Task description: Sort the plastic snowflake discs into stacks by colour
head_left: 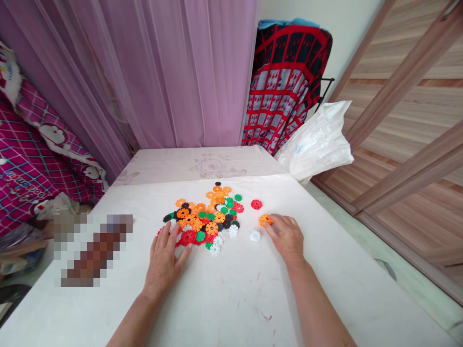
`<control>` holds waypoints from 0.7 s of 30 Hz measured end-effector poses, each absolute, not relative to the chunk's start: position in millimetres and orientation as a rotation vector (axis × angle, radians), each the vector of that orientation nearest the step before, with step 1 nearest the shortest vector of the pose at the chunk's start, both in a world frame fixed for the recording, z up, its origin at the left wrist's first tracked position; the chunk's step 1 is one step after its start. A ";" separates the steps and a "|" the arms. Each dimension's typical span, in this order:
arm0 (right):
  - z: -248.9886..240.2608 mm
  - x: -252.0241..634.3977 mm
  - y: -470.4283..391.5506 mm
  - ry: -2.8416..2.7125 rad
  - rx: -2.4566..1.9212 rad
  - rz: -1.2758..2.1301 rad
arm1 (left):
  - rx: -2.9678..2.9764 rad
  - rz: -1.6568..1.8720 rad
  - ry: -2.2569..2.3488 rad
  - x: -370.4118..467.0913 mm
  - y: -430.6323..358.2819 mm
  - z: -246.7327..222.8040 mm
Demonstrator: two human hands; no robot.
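Note:
Loose plastic notched discs in orange, red, green, black and white lie heaped on the white tablecloth. My left hand rests at the near left side of the heap, fingers spread, its fingertips over the discs there. To the right of the heap, my right hand pinches an orange disc between thumb and fingers, at or just above the cloth. Apart from the pile are a red disc, beyond that hand, and a white disc to its left.
A blurred-out, pixelated patch covers something on the table's left. A white plastic bag stands at the far right corner. Behind are a purple curtain and a red patterned cloth; wooden cabinet doors rise on the right.

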State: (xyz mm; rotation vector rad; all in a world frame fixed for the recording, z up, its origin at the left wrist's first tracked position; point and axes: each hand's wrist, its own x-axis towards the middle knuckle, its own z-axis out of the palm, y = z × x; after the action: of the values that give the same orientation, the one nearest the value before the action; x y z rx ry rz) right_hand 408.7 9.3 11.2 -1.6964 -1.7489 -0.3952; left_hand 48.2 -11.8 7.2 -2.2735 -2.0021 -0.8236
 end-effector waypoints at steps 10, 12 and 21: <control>23.3 396.2 3.6 -1.688 -1.550 -0.505 | -2.253 -0.961 -2.028 49.5 -9.9 7.7; 30.7 377.9 1.2 -1.698 -1.495 -0.444 | -2.247 -0.956 -2.060 50.6 -9.4 8.7; 43.7 263.1 9.7 -2.083 -1.471 0.014 | -2.258 -0.886 -2.055 52.1 -10.6 6.7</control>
State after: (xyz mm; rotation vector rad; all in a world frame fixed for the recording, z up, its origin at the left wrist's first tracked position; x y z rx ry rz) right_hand 263.1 9.7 43.7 -1.4708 -2.0829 0.0140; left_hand 52.1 -10.6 6.7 -2.2578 -2.0547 -0.8859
